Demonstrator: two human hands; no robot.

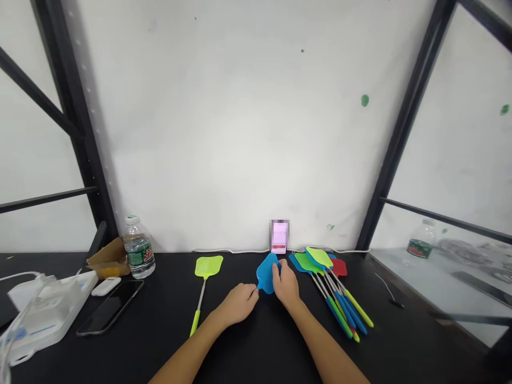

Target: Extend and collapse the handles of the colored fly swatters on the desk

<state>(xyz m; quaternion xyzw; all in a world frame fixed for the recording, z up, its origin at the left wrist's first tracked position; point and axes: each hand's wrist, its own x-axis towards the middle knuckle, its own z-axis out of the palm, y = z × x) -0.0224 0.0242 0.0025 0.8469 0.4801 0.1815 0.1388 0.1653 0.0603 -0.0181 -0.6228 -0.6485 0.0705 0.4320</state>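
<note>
A blue fly swatter [266,273] is held between my two hands above the black table. My left hand [239,304] closes around it just below the head, where the neck shows at the fingertips; its handle is hidden. With thumb and fingers, my right hand [286,284] grips the right edge of the perforated head. To the left lies a yellow-green fly swatter [208,265], its head toward the wall. On the right, several fly swatters [320,257] in green, blue, yellow and red lie overlapped in a pile, handles toward me.
A blurred phone-like screen [279,236] stands against the wall. At left are a water bottle [139,253], a cardboard box [110,260], a phone [112,308], a white case [106,286] and a power strip [52,320]. Black metal posts [82,133] frame both sides; a glass panel [452,266] is at right.
</note>
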